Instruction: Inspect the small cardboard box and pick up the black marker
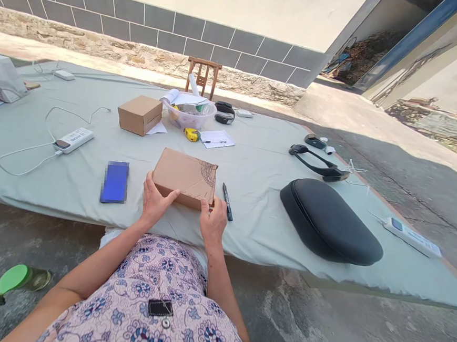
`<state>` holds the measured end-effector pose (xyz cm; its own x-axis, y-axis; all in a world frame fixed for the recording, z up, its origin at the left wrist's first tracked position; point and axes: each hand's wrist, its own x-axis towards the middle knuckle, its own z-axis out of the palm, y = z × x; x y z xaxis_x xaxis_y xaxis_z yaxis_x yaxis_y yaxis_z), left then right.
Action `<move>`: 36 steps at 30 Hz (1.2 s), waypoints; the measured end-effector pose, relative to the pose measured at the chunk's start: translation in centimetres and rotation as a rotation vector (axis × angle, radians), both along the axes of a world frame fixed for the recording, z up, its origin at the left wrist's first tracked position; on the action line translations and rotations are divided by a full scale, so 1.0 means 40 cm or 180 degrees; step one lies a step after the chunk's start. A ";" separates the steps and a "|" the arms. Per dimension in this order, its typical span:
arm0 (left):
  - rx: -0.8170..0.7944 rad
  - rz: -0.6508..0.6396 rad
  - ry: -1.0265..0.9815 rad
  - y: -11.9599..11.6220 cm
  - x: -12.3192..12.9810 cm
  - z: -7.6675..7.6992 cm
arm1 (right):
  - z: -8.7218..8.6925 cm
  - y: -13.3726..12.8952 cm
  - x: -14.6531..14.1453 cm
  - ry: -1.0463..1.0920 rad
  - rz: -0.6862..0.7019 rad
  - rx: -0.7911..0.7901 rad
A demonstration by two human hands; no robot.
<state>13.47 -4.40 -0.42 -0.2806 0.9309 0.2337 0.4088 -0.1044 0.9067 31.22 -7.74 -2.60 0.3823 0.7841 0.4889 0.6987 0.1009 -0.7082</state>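
A brown cardboard box (180,175) with dark scribbled lines at its right end sits in front of me on the cloth-covered table. My left hand (155,199) grips its near left corner, thumb along the front edge. At the near right corner, my right hand (213,220) closes on the same box with thumb and fingers. Just right of that hand lies a black marker pen (227,201). A phone (114,182) with a blurred blue screen rests to the left of my left hand.
A second cardboard box (140,115), a plastic basket (190,116) and a yellow tape measure (192,134) stand farther back. To the right are a black case (329,221) and a black headset (318,165). A white power bank (73,140) with a cable lies left.
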 end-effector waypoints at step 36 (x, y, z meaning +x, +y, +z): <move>0.0477 -0.1447 0.0558 -0.009 -0.014 -0.025 | -0.017 -0.001 -0.038 0.0206 0.0072 0.0548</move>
